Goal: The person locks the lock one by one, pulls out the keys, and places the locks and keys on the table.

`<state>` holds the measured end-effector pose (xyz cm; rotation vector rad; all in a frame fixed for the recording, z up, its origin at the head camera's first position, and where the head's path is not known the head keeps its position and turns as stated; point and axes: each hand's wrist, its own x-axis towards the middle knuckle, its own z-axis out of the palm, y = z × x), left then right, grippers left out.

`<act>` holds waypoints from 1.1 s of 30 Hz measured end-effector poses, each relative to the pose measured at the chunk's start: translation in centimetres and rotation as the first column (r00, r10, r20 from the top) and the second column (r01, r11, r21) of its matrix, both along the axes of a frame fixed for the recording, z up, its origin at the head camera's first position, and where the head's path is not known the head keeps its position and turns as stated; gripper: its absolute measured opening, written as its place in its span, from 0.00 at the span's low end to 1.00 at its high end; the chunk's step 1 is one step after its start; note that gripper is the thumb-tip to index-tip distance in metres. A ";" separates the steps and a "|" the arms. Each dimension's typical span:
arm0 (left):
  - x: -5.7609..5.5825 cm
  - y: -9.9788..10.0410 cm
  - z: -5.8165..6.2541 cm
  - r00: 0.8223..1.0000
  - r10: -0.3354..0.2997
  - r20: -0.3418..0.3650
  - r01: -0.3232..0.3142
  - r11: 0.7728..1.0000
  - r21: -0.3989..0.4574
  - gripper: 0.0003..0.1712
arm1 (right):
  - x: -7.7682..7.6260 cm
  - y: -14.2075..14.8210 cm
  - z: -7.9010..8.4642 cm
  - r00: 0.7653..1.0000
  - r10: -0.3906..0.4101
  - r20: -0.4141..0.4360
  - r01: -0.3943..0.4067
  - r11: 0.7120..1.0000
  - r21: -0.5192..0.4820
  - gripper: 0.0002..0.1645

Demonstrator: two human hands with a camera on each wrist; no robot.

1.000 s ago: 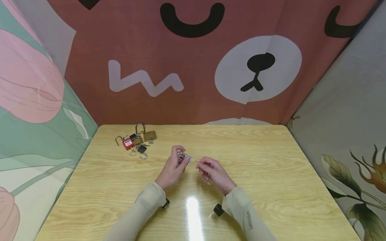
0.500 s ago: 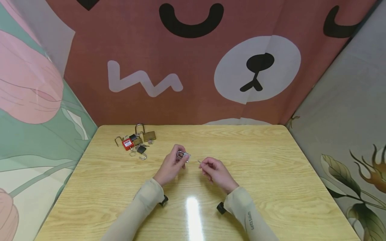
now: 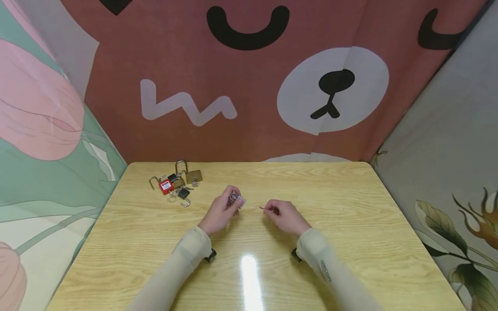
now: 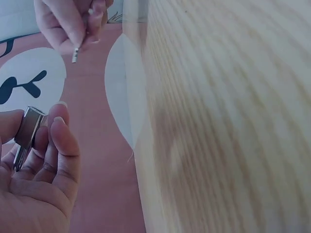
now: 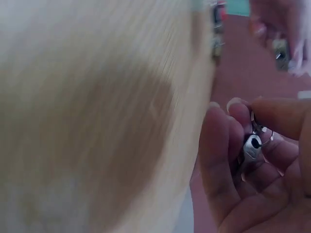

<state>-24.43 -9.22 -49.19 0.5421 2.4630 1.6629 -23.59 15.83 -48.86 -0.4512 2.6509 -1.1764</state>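
Observation:
My left hand (image 3: 218, 214) holds a silver padlock (image 4: 30, 126) between thumb and fingers above the middle of the table. Its shackle points to the left, and its body's end faces the right hand. Across a gap, my right hand (image 3: 288, 217) pinches a small key (image 4: 75, 54), whose blade sticks out to the left toward the padlock. Seen from the right wrist, a thin ring (image 5: 268, 138) and a second key's head (image 5: 252, 146) lie within the curled fingers of that hand. Fingers hide most of the pinched key.
At the table's back left lies a group of padlocks: a red one (image 3: 166, 186), a large brass one (image 3: 194, 176) and a small black one (image 3: 184, 193), with loose keys among them. A printed curtain (image 3: 186, 138) hangs behind the wooden table (image 3: 350, 259).
My right hand has drawn away to the right with the key, widening the gap to the padlock, and its wrist has turned. The left hand has tilted the padlock slightly.

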 end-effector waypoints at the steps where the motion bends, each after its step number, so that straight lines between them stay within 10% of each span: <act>1: 0.0 0.0 0.0 1.000 0.001 0.002 -0.001 1.000 0.000 0.09 | -0.3 0.2 0.1 1.000 0.009 -0.022 -0.008 0.999 0.052 0.08; 16: 0.1 -0.3 -0.6 1.000 0.018 -0.023 -0.018 1.000 0.013 0.12 | -4.4 3.2 -1.6 0.968 0.071 -0.242 0.032 0.918 0.396 0.03; 33: 0.0 -0.3 -0.9 0.999 0.014 -0.038 -0.013 1.000 0.017 0.08 | -4.7 3.4 -1.8 0.962 0.096 -0.254 0.004 0.931 0.366 0.04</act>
